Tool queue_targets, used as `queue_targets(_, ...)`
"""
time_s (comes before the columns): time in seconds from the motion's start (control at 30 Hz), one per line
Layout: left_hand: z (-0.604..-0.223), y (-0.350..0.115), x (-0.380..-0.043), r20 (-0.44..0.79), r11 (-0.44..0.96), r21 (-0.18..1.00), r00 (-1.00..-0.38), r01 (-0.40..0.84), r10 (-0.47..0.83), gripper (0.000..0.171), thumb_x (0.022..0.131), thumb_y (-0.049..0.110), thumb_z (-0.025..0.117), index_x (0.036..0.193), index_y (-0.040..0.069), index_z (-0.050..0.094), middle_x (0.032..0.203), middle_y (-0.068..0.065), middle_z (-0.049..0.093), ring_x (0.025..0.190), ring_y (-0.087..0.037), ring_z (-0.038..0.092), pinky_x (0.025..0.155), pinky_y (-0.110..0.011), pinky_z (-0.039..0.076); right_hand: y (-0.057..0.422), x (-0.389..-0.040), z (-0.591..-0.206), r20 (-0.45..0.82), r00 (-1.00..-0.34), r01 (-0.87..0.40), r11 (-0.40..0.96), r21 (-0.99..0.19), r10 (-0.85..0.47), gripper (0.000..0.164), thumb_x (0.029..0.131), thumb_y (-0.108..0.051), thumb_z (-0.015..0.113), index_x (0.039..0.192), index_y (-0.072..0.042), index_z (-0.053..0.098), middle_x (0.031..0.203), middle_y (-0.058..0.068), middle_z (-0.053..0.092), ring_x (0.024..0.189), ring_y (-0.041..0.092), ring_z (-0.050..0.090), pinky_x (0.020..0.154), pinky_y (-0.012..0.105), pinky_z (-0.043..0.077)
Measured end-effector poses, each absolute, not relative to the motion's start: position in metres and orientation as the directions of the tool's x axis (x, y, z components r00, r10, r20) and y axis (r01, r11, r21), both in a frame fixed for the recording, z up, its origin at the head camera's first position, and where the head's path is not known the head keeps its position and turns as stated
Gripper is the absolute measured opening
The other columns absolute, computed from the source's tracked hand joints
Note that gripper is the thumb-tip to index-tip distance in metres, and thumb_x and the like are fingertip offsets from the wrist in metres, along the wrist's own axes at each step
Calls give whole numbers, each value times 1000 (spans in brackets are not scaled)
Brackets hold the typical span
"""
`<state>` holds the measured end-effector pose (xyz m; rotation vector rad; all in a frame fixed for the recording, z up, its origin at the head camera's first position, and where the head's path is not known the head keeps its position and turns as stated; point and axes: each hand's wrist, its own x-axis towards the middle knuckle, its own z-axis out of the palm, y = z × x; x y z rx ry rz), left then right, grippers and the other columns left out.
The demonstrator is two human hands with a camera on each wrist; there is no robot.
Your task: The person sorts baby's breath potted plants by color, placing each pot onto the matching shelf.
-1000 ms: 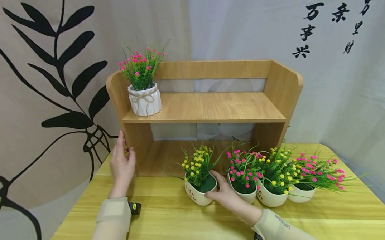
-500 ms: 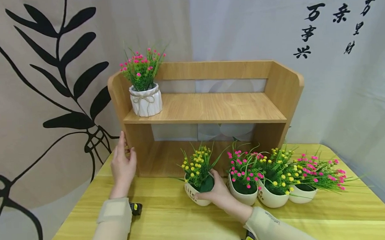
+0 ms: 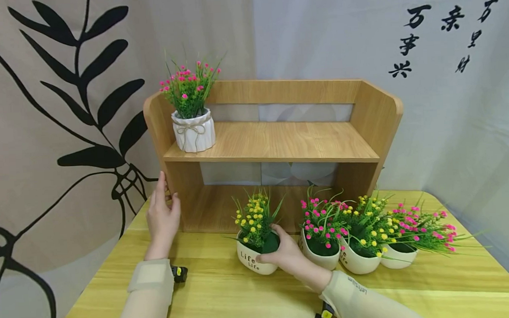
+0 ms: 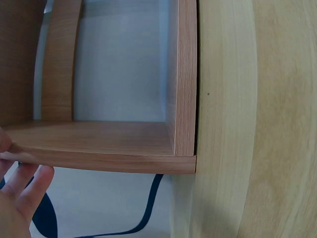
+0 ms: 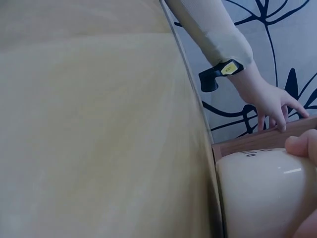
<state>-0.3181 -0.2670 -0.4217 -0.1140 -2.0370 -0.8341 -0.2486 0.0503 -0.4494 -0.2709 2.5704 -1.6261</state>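
Note:
My right hand (image 3: 290, 254) grips a white flowerpot (image 3: 252, 261) with "Life" lettering, holding yellow flowers and green blades. It is just in front of the wooden shelf's lower level; I cannot tell whether it touches the table. In the right wrist view, fingertips (image 5: 299, 145) press the glossy pot wall (image 5: 262, 193). My left hand (image 3: 162, 220) holds the left side panel of the wooden desk shelf (image 3: 271, 141). In the left wrist view its fingers (image 4: 37, 188) lie along the panel's outer face, the thumb at the edge.
Right of the held pot stand a pink-flowered pot (image 3: 323, 258), a yellow-flowered pot (image 3: 361, 261) and another pink-flowered pot (image 3: 398, 259), close together. A white ribbed pot (image 3: 193, 133) with a twine bow stands at the upper shelf's left end. The yellow wooden table (image 3: 226, 302) extends forward.
My right hand has closed further round the yellow-flowered pot and shifted it slightly left, turning it so the lettering faces more to the front. The left hand stays on the shelf panel.

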Motion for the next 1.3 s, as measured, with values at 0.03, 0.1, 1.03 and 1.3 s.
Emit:
queue_targets(0.03,-422,-267,-318,775,768,517,-589,379,-230,75,93,2,59,155,29,25,126,-22,55,92,-39,63,64,-48,53,50,-248,-448,25,-979,-108,414,-904,-202,98,66,-22,88,146,-1,34,142,24,42,127,43,43,98,57,42)
queue_targets(0.1,-422,-267,-318,774,767,518,-590,378,-231,75,93,2,59,155,28,25,126,-22,55,92,-39,63,64,-48,53,49,-247,-446,30,-978,-113,403,-908,-208,98,66,-21,88,146,-1,35,142,24,43,125,41,44,97,55,43)
queue_targets(1.03,-424,-269,-316,779,763,516,-585,389,-229,75,92,-1,59,154,26,26,125,-24,54,91,-41,63,62,-51,55,43,-230,-400,87,-947,-186,307,-933,-310,97,66,-16,85,146,0,33,131,17,53,103,24,60,89,42,50)
queue_targets(1.3,-423,-268,-317,791,770,502,-570,394,-223,75,92,-1,60,154,26,26,124,-24,54,91,-41,63,62,-51,55,40,-229,-400,96,-939,-196,285,-938,-330,97,66,-15,85,146,-1,33,129,17,54,101,23,61,87,40,51)
